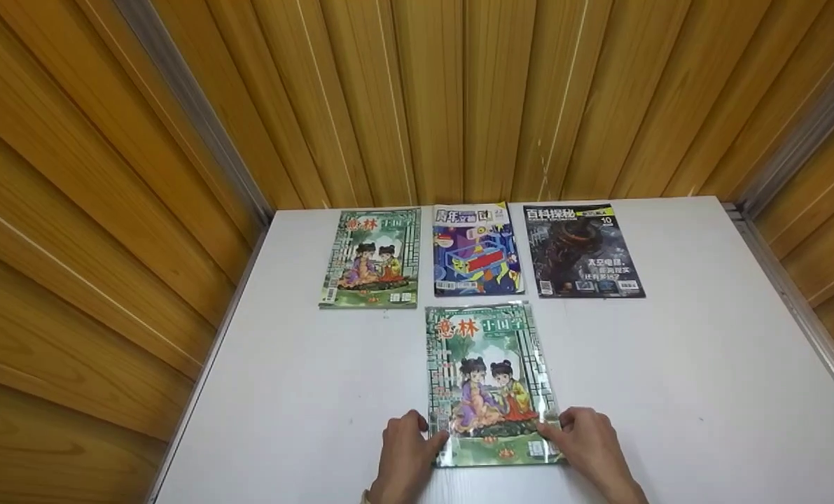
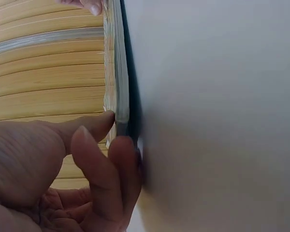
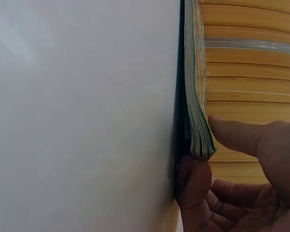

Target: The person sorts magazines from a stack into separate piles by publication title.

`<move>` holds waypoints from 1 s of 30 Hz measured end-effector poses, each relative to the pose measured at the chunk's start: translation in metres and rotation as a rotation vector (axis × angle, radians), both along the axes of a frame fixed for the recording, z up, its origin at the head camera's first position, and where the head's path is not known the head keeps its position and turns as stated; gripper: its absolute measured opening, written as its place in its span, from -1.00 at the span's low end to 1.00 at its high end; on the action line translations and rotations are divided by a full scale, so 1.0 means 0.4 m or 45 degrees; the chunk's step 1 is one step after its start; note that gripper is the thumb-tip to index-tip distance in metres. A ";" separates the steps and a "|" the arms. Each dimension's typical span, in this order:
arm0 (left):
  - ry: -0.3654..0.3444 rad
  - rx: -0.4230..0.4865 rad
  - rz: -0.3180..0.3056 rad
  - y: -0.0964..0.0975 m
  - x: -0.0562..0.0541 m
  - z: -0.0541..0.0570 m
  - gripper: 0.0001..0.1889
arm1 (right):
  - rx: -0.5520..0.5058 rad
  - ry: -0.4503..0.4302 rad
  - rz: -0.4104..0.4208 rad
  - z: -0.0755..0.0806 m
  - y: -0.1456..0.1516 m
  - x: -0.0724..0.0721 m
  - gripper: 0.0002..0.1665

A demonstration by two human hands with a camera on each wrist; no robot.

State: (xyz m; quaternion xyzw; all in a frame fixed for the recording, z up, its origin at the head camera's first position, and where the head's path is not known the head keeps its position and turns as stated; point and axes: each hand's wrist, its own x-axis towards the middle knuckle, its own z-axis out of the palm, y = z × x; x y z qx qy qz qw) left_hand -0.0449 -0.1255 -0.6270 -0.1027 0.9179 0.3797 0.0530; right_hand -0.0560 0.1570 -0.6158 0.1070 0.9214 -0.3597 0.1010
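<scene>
A green magazine [image 1: 487,378] with two cartoon figures in robes on its cover lies face up at the front middle of the white table. My left hand [image 1: 404,451] pinches its lower left edge, thumb on the cover. At the lower right edge, my right hand [image 1: 588,444] holds it the same way. In the left wrist view the fingers curl below the magazine's page edge [image 2: 121,72]. Seen from the right wrist, the corner of the pages [image 3: 200,135] sits between thumb and fingers and bends slightly away from the table.
Three magazines lie in a row at the back: a green one [image 1: 374,259] with the same cover, a purple-blue one [image 1: 478,252] and a dark one [image 1: 581,252]. Wood-patterned walls [image 1: 424,105] rise behind and beside the white table [image 1: 304,392].
</scene>
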 end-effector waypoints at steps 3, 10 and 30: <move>-0.019 0.032 0.014 -0.002 0.003 -0.001 -0.64 | -0.019 -0.006 -0.004 -0.002 0.000 0.003 -0.57; -0.101 0.113 0.031 -0.006 0.018 -0.006 -0.59 | -0.089 -0.068 -0.075 -0.003 -0.003 0.010 -0.63; -0.248 0.649 -0.066 -0.025 0.023 -0.026 -0.85 | -0.190 -0.042 -0.144 0.001 0.001 0.020 -0.73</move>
